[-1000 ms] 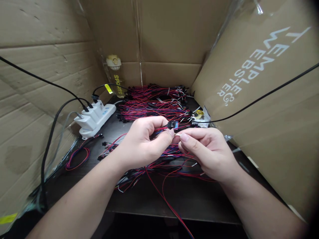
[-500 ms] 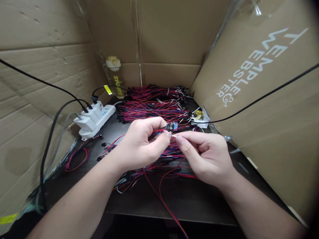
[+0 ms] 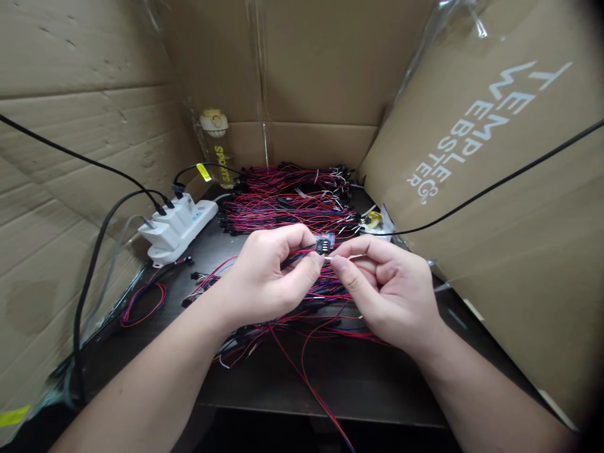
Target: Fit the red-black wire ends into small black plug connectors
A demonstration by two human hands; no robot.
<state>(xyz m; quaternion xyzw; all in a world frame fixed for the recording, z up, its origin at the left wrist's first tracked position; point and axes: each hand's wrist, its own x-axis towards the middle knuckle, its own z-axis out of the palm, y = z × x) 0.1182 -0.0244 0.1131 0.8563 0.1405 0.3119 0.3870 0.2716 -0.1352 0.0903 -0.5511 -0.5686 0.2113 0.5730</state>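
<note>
Between thumb and forefinger, my left hand (image 3: 283, 267) pinches a small black connector (image 3: 323, 246) with pale slots or pins and a blue part behind it. Red wires run from it under my fingers. My right hand (image 3: 389, 286) is closed just to the right, thumb and forefinger pinching a thin wire with a whitish end (image 3: 329, 258). That end meets or nearly meets my left thumb tip, below the connector; whether it touches the connector I cannot tell. Under both hands lies a loose heap of red, blue and black wires (image 3: 325, 292), partly hidden.
Behind my hands lie bundled wire harnesses (image 3: 287, 211). A white power strip (image 3: 184, 229) with plugged-in cords and a coiled wire (image 3: 146, 302) sit at left. A bottle (image 3: 217, 148) stands at the back. Cardboard walls (image 3: 311, 63) enclose the table; a black cable (image 3: 486, 189) crosses at right.
My right hand has shifted slightly left, bringing its fingertips closer to my left thumb and the connector. The connector has tilted a little, and an orange-red wire now shows at my right palm.
</note>
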